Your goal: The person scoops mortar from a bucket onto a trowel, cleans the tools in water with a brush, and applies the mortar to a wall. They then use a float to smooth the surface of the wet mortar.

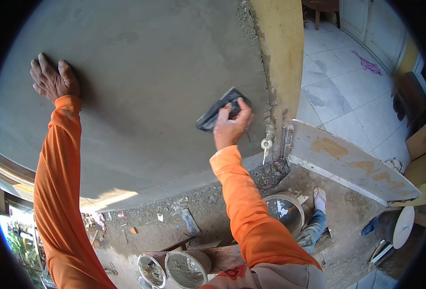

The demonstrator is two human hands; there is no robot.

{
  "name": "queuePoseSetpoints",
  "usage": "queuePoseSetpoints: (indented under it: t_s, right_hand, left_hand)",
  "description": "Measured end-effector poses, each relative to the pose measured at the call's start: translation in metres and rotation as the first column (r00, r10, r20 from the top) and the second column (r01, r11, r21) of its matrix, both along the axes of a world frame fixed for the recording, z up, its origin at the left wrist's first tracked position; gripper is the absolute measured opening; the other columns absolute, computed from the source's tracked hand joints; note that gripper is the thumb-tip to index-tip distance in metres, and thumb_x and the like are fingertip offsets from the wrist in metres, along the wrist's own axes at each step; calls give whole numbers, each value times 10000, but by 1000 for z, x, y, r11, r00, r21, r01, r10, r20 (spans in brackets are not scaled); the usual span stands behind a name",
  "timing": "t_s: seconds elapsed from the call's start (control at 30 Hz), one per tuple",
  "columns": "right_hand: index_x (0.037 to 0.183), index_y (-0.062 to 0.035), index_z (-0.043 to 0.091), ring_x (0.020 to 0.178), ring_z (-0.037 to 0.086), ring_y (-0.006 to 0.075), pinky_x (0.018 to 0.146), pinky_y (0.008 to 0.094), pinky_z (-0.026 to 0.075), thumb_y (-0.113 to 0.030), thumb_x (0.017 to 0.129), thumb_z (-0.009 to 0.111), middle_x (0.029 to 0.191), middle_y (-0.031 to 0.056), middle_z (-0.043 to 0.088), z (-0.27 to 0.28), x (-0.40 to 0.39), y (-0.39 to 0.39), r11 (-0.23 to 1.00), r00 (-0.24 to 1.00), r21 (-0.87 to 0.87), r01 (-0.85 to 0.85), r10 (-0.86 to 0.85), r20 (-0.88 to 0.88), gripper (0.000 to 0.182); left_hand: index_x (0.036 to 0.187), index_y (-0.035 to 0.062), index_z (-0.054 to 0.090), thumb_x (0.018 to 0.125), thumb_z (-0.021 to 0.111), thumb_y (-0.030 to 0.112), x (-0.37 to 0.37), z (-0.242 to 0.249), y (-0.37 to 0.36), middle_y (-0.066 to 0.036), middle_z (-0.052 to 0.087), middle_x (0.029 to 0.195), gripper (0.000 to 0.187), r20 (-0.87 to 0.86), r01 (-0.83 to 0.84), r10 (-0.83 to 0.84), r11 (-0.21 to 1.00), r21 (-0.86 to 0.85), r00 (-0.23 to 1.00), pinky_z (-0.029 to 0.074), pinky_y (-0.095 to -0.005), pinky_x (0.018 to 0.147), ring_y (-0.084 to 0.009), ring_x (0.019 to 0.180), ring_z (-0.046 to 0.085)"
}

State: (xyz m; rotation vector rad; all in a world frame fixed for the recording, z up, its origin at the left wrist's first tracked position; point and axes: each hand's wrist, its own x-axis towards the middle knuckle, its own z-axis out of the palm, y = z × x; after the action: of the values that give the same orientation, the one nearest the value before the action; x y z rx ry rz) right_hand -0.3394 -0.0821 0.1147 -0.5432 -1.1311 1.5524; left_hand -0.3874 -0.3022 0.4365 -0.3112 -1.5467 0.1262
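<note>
Fresh grey plaster covers the wall point(160, 86) in front of me. My left hand point(55, 79) rests on it at the upper left, fingers spread and holding nothing. To the right, my right hand point(233, 123) grips a dark plastering float point(213, 115) by its handle, its fingers wrapped round it. The float lies tilted against the plaster, near the wall's right side, and looks slightly blurred. Below and right of it, a pale round fitting point(266, 144) sticks out at the wall's lower corner.
Below stand two buckets point(186, 269) of grey mix and a larger bucket point(285, 212) of liquid beside my foot point(320, 198). A flat tool point(190, 222) lies on the rubble at the wall's base. A low partition point(352, 164) borders the tiled floor point(338, 96) at right.
</note>
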Motion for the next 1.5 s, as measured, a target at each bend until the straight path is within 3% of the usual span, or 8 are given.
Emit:
queuePoseSetpoints:
  t_s: [0.1,0.2,0.33,0.5,0.6,0.77,0.87,1.5]
  right_hand:
    - [1110,-21,581,915,554,347,820,426,475,-43,795,630,999,201,508,29,-11,57,967,998,-247,56,-58,-2,320]
    - [1087,-15,594,879,556,325,781,399,481,-64,762,665,894,174,533,68,3,16,907,984,396,141,-172,44,335]
    - [1103,-29,585,874,562,332,748,405,487,-80,793,650,977,193,507,3,-23,63,985,997,-163,48,-37,72,321]
    - [1064,-13,577,929,548,339,801,412,455,-51,783,657,1006,188,526,49,8,-6,895,999,446,-16,2,32,295]
    - [1117,-36,589,880,558,330,722,411,473,-52,789,648,963,179,517,7,-14,38,997,997,35,73,-74,13,334]
    - [1120,-24,587,852,560,320,702,398,477,-35,774,660,960,180,515,60,8,12,908,1000,419,-21,12,23,354]
    - [1124,-46,595,869,569,311,717,394,491,-47,769,671,985,170,492,9,-7,42,980,990,170,101,-116,79,364]
    - [1151,-137,602,781,555,257,632,390,493,-61,743,711,915,113,461,98,-10,56,909,991,396,132,-119,-58,428]
  left_hand:
    - [1432,132,325,866,398,434,-1,-3,-3,-136,260,1506,646,-23,-11,11,1000,-10,1000,99,-500,1123,-288,1411,182]
    - [1434,132,321,865,401,434,-1,-1,-2,-136,255,1508,649,-33,-4,3,1000,-29,999,97,-505,1121,-289,1410,181]
    - [1430,125,330,866,410,431,-2,1,2,-140,263,1504,647,-40,9,-9,1000,-9,999,107,-504,1115,-296,1404,194]
    - [1430,124,329,873,412,414,-1,1,-2,-129,261,1506,634,-56,12,-14,999,-47,998,103,-502,1119,-298,1403,194]
    - [1440,133,299,859,397,439,-3,0,0,-127,237,1513,664,-13,12,-12,1000,-3,1000,83,-543,1120,-309,1415,159]
    - [1444,122,293,877,406,407,1,-1,0,-143,238,1512,645,-9,-14,14,1000,-19,1000,87,-503,1126,-304,1416,161]
    - [1442,120,294,873,395,414,1,-2,0,-142,232,1514,649,-10,-4,4,1000,-15,1000,79,-501,1129,-309,1417,157]
    - [1458,132,268,883,320,513,-1,1,-5,-119,209,1529,692,9,-12,12,1000,-12,1000,53,-506,1135,-294,1429,129]
